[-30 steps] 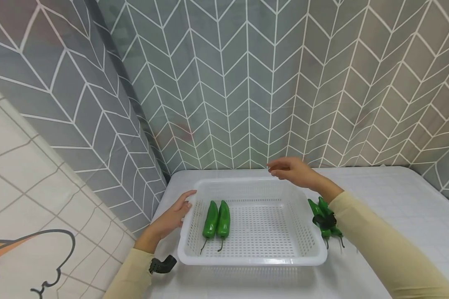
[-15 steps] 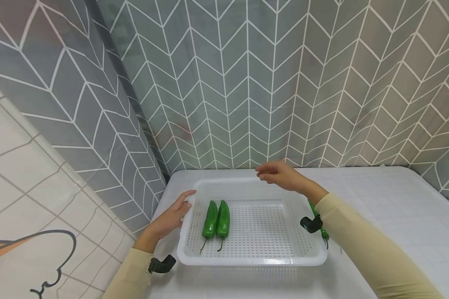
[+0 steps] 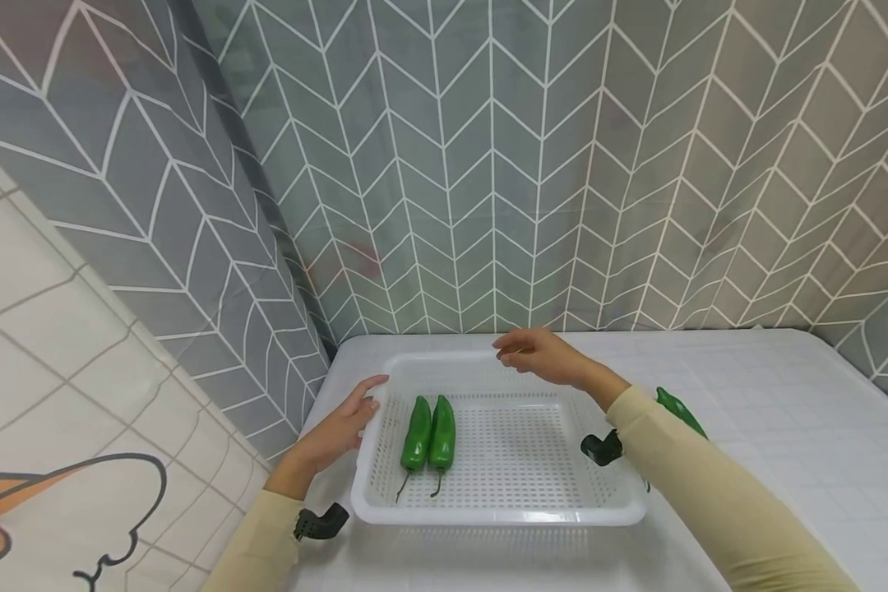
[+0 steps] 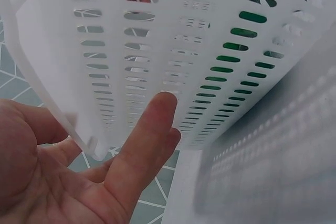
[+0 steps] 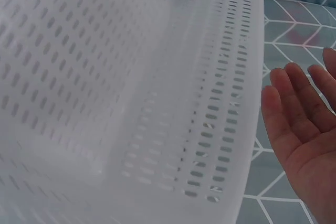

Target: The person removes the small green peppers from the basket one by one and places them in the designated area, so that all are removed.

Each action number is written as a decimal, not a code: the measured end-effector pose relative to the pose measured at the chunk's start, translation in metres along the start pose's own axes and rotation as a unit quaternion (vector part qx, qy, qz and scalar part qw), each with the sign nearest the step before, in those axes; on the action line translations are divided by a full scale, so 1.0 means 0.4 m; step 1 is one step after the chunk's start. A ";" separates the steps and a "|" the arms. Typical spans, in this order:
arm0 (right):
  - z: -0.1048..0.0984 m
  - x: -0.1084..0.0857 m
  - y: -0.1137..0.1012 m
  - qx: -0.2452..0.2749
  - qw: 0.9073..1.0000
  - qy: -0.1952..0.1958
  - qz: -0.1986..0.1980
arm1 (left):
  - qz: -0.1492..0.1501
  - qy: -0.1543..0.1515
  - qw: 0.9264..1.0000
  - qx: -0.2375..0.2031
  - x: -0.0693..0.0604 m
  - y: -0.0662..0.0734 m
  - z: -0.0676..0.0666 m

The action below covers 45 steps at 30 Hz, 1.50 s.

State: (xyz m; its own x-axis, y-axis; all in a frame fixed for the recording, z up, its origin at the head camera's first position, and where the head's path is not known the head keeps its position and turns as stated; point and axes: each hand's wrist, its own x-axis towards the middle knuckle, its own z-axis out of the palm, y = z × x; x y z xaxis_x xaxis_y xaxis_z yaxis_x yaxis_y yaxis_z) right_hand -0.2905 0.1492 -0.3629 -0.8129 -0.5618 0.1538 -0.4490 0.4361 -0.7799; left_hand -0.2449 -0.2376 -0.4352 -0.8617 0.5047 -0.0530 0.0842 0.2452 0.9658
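Probably light, slightly springy, and slick

The basket sits on the table; as thin, perforated plastic, it should flex a little and be best held by the rim at both short sides. The left hand has its fingers and thumb either side of the left rim. The right hand, fingers loosely bent and holding nothing, hovers near the far rim. Two peppers lie inside at left, another pepper outside at right; likely smooth and firm, they suit a grip round the middle, sparing the stems.

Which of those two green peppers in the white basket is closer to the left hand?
The left green pepper: it lies between the left hand, at the basket's rim, and the right green pepper.
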 end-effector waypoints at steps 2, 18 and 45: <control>0.008 0.002 0.002 -0.003 1.000 0.001 0.003 | 0.001 -0.001 1.000 -0.003 0.001 0.000 0.000; 0.078 0.039 0.007 0.034 0.999 -0.029 0.021 | -0.015 0.013 1.000 -0.007 0.001 0.004 0.002; 0.173 0.084 0.012 -0.014 0.995 -0.080 0.050 | -0.008 0.004 1.000 -0.021 0.005 -0.002 0.000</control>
State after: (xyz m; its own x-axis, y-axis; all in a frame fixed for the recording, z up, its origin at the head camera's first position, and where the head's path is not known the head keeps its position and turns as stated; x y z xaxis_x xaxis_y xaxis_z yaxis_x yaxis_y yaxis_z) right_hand -0.2943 0.0836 -0.4033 -0.7858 -0.6179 -0.0246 -0.3798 0.5137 -0.7693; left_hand -0.2466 -0.2367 -0.4359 -0.8670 0.4940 -0.0658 0.0499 0.2173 0.9748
